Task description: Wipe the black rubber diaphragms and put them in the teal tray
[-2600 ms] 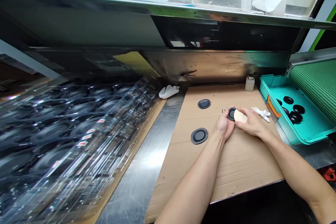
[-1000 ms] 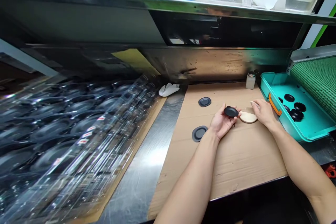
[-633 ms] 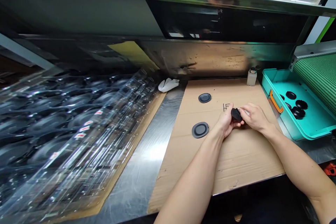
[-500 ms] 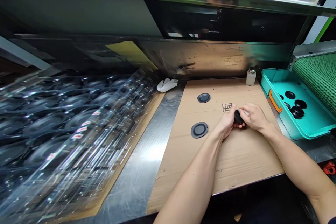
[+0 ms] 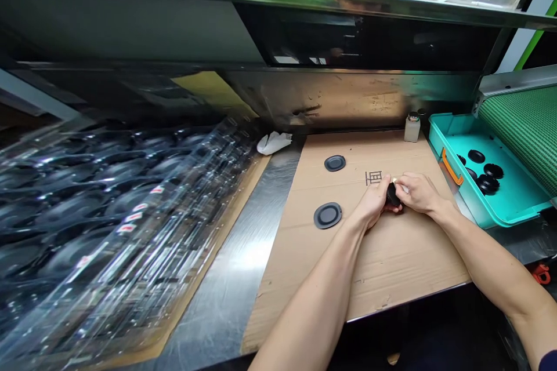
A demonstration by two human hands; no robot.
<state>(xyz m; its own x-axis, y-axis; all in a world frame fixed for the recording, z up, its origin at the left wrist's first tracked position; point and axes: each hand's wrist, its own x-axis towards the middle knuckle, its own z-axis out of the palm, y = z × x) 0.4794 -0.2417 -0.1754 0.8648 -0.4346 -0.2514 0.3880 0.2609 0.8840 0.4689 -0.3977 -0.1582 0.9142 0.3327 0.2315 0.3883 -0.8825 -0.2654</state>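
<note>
My left hand is closed around a black round plastic part, which stands tilted above the cardboard sheet. The fingers of my right hand are pinched together at the upper right edge of that part. A tiny pale bit shows by the fingertips, too small to name. To the left of my hands lie two flat dark oval discs with raised rings, a nearer disc and a farther disc.
A teal bin with an orange latch holds several black round parts, right of the cardboard. Behind stands a small bottle. Clear plastic trays of dark parts fill the left side. A crumpled white tissue and green conveyor belt are nearby.
The black part in my left hand has turned slightly more on edge, and my right fingers have shifted a little along its rim. The whole view has moved slightly.
</note>
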